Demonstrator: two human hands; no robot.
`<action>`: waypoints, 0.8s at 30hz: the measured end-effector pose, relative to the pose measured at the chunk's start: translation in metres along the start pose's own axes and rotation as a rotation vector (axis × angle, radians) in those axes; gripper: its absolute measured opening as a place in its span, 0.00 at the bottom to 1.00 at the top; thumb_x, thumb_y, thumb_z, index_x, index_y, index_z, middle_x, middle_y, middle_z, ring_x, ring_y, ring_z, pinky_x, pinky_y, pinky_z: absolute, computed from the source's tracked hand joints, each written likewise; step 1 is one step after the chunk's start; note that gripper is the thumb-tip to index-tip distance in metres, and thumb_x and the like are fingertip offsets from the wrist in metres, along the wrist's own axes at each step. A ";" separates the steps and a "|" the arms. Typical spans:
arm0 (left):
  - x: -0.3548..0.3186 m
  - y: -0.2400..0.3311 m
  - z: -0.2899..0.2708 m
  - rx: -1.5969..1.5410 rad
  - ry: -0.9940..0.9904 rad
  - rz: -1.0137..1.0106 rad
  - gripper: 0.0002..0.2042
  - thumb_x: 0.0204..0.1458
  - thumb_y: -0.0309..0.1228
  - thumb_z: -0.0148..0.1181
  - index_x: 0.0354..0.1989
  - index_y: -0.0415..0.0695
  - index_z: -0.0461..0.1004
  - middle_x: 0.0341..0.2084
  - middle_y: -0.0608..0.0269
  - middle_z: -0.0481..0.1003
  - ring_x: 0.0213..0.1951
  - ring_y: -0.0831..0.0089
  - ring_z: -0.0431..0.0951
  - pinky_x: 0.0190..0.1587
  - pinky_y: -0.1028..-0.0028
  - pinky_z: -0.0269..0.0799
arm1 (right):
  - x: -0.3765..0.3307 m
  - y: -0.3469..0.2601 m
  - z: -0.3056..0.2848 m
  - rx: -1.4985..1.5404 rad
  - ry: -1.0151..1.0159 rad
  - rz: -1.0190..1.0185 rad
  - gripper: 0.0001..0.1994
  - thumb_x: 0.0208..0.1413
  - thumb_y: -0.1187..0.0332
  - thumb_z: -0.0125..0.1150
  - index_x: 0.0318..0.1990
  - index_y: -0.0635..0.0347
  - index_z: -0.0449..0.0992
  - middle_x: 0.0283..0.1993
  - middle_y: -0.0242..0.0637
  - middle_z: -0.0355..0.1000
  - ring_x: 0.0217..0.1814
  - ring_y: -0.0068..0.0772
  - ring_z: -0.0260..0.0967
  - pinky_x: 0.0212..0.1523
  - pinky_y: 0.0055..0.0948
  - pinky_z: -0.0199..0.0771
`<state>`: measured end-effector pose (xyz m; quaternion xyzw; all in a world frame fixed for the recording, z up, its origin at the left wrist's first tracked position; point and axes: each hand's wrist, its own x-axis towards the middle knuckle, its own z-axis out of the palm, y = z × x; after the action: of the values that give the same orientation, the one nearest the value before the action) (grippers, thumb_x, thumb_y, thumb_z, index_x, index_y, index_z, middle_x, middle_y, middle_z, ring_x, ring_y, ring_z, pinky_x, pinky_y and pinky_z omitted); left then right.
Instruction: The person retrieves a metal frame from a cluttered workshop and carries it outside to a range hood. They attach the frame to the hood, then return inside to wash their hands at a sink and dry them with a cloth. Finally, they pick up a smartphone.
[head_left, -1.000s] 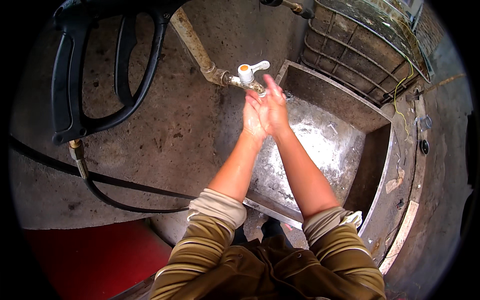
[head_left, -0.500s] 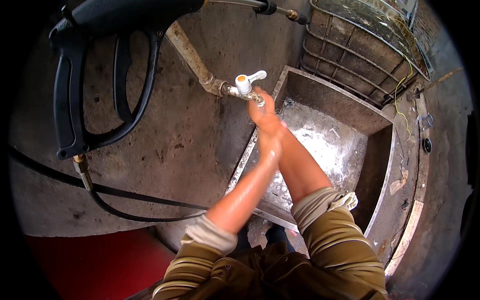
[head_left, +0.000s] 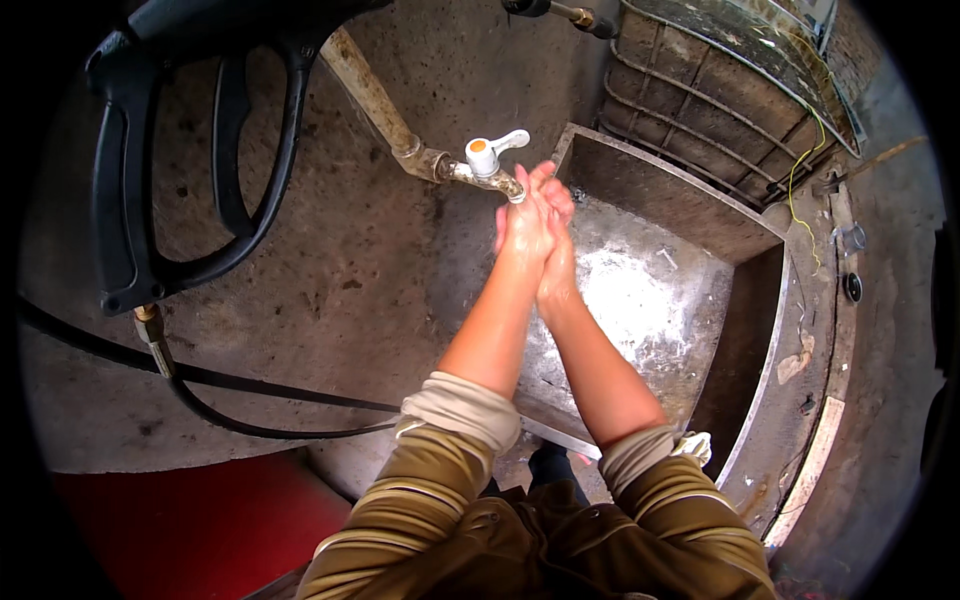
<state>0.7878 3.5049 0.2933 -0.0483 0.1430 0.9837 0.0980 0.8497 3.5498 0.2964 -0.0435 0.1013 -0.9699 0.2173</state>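
A metal tap (head_left: 480, 178) with a white lever handle juts from a rusty pipe. Right below its spout my left hand (head_left: 524, 228) and my right hand (head_left: 561, 240) press against each other, wet and shiny. The left one lies partly over the right, hiding some fingers. Several fingertips stick out past the hands near the spout, stretched or slightly bent, and no object shows between the palms. Under them is a grey rectangular basin (head_left: 670, 195) with a wet, glaring bottom. Both sleeves are rolled up to the forearms.
A black spray gun (head_left: 135, 190) looms close at upper left, its black hose (head_left: 270, 388) running along the wall. Behind the basin stands a metal-caged tank (head_left: 690, 110). On the right ledge are a yellow string (head_left: 793, 190) and a black round piece (head_left: 852, 287). A red surface (head_left: 190, 530) fills the lower left.
My right hand has drawn back from lying across the left hand and wrist; the left has moved forward to the spout. Both hands are now palm against palm. The view has shifted slightly.
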 end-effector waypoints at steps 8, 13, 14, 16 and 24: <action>0.036 0.015 -0.009 2.347 0.069 0.898 0.03 0.49 0.28 0.51 0.30 0.47 0.72 0.28 0.57 0.74 0.31 0.55 0.75 0.34 0.63 0.71 | -0.075 0.039 0.061 -0.252 0.235 0.114 0.24 0.52 0.57 0.59 0.49 0.66 0.64 0.39 0.39 0.69 0.39 0.33 0.68 0.43 0.32 0.71; 0.011 0.040 -0.028 2.863 -0.007 0.628 0.07 0.44 0.26 0.52 0.33 0.44 0.72 0.40 0.56 0.71 0.44 0.59 0.73 0.39 0.63 0.72 | -0.044 0.064 0.038 -0.319 0.359 0.050 0.20 0.49 0.66 0.64 0.46 0.65 0.65 0.36 0.38 0.69 0.36 0.33 0.69 0.40 0.34 0.72; -0.001 0.030 -0.024 2.847 -0.037 0.532 0.08 0.44 0.26 0.52 0.34 0.43 0.72 0.41 0.55 0.70 0.46 0.60 0.71 0.41 0.64 0.72 | -0.018 0.044 0.018 -0.240 0.429 0.094 0.19 0.48 0.67 0.64 0.45 0.65 0.67 0.37 0.38 0.70 0.35 0.33 0.70 0.39 0.34 0.73; -0.015 0.016 -0.006 2.830 -0.069 0.388 0.09 0.45 0.25 0.50 0.35 0.41 0.72 0.43 0.54 0.69 0.51 0.60 0.69 0.45 0.65 0.71 | 0.002 0.014 -0.002 -0.237 0.399 0.145 0.16 0.49 0.65 0.62 0.41 0.65 0.68 0.37 0.40 0.71 0.34 0.35 0.71 0.35 0.34 0.74; -0.052 0.037 -0.027 1.417 0.351 0.356 0.13 0.50 0.25 0.45 0.41 0.34 0.70 0.46 0.45 0.71 0.50 0.53 0.71 0.50 0.64 0.69 | 0.032 0.010 -0.024 -0.125 0.199 0.161 0.22 0.57 0.52 0.49 0.48 0.63 0.63 0.50 0.51 0.67 0.53 0.48 0.65 0.52 0.44 0.67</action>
<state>0.8327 3.4531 0.2842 -0.1059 0.7611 0.6350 -0.0790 0.8222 3.5311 0.2720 0.0479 0.1859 -0.9406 0.2801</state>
